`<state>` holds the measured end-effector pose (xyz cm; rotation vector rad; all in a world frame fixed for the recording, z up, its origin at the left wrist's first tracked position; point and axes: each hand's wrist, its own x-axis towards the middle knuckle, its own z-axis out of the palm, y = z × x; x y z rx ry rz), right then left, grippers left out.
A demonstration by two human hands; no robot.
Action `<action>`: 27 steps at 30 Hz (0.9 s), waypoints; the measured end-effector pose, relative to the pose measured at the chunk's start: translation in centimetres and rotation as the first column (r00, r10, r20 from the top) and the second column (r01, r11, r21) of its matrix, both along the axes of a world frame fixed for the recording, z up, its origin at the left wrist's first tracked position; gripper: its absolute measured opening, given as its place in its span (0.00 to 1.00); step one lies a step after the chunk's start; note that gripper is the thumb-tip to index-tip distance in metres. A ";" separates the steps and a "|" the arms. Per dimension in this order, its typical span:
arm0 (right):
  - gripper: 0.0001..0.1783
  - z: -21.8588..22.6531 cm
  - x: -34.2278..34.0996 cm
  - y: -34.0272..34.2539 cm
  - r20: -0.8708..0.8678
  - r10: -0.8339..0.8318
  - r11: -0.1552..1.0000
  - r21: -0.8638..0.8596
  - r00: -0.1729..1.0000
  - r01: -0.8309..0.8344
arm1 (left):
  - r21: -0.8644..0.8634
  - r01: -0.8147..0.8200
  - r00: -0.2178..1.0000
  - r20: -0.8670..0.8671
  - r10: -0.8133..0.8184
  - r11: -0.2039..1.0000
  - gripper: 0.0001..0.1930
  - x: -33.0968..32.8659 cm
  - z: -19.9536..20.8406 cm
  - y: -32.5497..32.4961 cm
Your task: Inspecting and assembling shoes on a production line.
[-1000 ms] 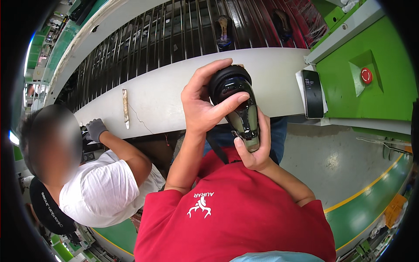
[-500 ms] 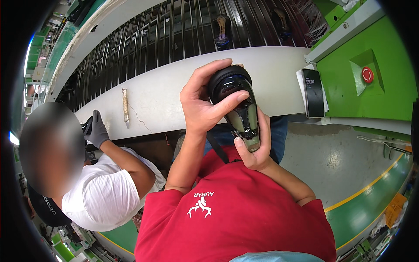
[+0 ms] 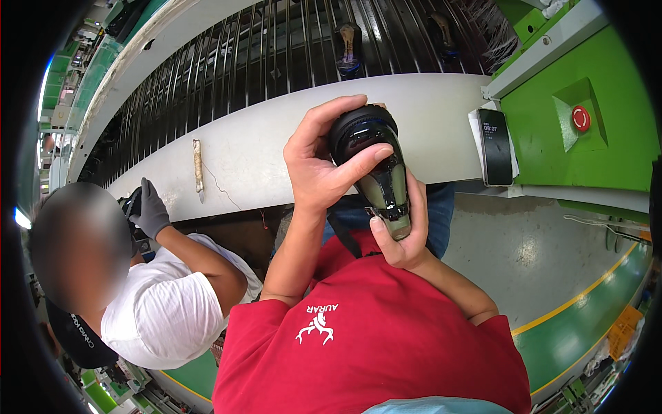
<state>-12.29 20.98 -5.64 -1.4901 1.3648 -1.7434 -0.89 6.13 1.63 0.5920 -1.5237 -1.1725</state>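
Note:
A glossy black shoe (image 3: 362,131) with a greenish last showing inside it is held up over the near edge of the white counter, its dark toe end pointing away from me. My left hand (image 3: 317,155) wraps the toe end, with the thumb across the top and the fingers round the far left side. My right hand (image 3: 408,238) grips the narrow heel end from the right, its thumb at the near tip. The underside of the shoe is hidden.
The white counter (image 3: 255,165) carries a tape-wrapped knife (image 3: 198,169) and a phone (image 3: 496,148). Beyond runs a roller conveyor (image 3: 241,58) with two shoes (image 3: 349,50). A red stop button (image 3: 580,118) sits on the green machine. At left, a co-worker's gloved hand (image 3: 152,210) holds something black.
My hands and the shoe stay almost still. The co-worker at left has shifted slightly, with the gloved hand a little lower in the picture.

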 end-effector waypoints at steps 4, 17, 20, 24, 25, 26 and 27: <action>0.46 -0.2 0.2 0.1 0.014 0.007 1.000 -0.010 1.000 -0.007 | 0.016 0.001 1.000 -0.018 -0.001 1.000 0.35 0.0 0.2 0.1; 0.49 0.5 -0.3 0.1 -0.103 0.016 1.000 -0.004 0.995 -0.017 | 0.149 0.145 0.989 -0.035 -0.141 0.978 0.29 1.3 1.9 0.4; 0.49 0.6 -0.3 0.2 -0.145 -0.018 1.000 -0.021 0.989 0.015 | 0.149 0.136 0.991 -0.028 -0.133 0.979 0.30 1.2 2.2 0.8; 0.49 0.1 -0.3 0.3 -0.075 -0.009 1.000 -0.024 0.997 0.007 | 0.147 0.119 0.993 -0.017 -0.118 0.982 0.28 0.9 2.8 1.3; 0.49 0.1 -0.3 0.4 -0.063 -0.012 0.999 -0.030 0.998 0.010 | 0.148 0.114 0.993 -0.019 -0.113 0.982 0.28 0.8 2.9 1.5; 0.49 0.2 -0.3 0.3 -0.070 -0.007 0.999 -0.034 0.998 0.005 | 0.148 0.108 0.994 -0.022 -0.106 0.983 0.27 0.7 3.1 1.6; 0.49 0.2 -0.3 0.3 -0.068 -0.016 0.999 -0.044 0.998 0.013 | 0.145 0.104 0.994 -0.028 -0.101 0.984 0.27 0.5 3.2 1.7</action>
